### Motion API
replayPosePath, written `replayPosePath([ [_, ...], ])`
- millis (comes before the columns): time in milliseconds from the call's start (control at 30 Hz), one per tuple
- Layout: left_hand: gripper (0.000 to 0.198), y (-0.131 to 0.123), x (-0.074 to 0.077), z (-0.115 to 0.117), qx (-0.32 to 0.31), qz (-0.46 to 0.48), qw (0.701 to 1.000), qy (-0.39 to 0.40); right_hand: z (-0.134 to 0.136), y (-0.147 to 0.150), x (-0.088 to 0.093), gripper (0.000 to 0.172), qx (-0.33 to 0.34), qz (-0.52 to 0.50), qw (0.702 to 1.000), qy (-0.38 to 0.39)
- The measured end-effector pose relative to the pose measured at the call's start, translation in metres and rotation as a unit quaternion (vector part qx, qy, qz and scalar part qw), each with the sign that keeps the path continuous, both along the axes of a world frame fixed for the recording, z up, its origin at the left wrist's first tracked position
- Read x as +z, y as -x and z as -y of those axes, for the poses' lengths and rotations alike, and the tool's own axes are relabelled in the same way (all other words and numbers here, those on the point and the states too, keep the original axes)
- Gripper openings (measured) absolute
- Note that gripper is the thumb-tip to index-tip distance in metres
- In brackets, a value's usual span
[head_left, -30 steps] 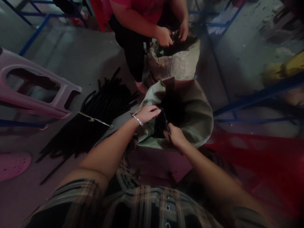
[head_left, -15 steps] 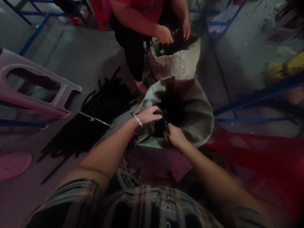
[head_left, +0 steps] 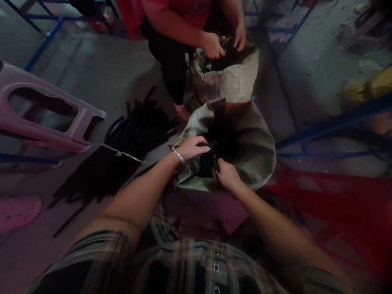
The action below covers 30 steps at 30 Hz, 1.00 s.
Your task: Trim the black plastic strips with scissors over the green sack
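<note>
My right hand (head_left: 227, 173) is wrapped round the handles of dark scissors (head_left: 217, 166), whose blades point up and left. They reach a short black tube (head_left: 213, 144) pinched between the thumb and fingers of my left hand (head_left: 193, 148). Both hands are over the mouth of a pale woven sack (head_left: 259, 159). Dark pieces lie inside it, too dim to make out singly. On the floor to the left lies a bundle of long black tubes (head_left: 101, 171), tied round with a pale strip (head_left: 122, 154).
Across from me a person (head_left: 180, 24) works with scissors over a second sack (head_left: 226, 83). A pink plastic stool (head_left: 78, 126) stands at the left, above a pink clog (head_left: 20, 212). Blue metal bars (head_left: 333, 122) and a red plastic stool (head_left: 330, 200) are at the right.
The scissors in my right hand have shifted slightly at the tube. My left hand stays almost in place. The other person's hand with scissors has moved a little.
</note>
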<state>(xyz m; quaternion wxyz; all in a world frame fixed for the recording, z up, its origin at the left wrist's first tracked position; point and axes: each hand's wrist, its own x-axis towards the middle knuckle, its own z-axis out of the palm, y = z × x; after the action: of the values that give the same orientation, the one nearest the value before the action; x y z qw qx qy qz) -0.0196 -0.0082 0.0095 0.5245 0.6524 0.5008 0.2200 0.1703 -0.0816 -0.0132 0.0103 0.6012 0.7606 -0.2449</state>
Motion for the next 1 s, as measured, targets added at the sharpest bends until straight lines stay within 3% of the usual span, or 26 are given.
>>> replayPosePath([
  [167, 0.023, -0.0022, -0.0012, 0.0008, -0.038, -0.010, 0.999, -0.016, 0.0011, 0.0007, -0.0012, 0.023, 0.004, 0.005, 1.000, 0.003],
  [400, 0.023, -0.0030, 0.0003, 0.0011, -0.020, -0.017, 1.000, -0.016, 0.0010, -0.0002, -0.0018, 0.026, -0.009, -0.016, 1.000, 0.003],
  [700, 0.029, -0.0013, -0.0040, 0.0000, 0.003, -0.134, 0.982, -0.135, -0.0032, -0.0028, -0.0028, 0.024, -0.044, -0.083, 0.996, 0.008],
  [1000, 0.026, 0.0002, -0.0028, -0.0013, -0.021, -0.131, 0.984, -0.121, -0.0029, -0.0041, -0.0090, 0.023, -0.064, -0.132, 0.989, 0.006],
])
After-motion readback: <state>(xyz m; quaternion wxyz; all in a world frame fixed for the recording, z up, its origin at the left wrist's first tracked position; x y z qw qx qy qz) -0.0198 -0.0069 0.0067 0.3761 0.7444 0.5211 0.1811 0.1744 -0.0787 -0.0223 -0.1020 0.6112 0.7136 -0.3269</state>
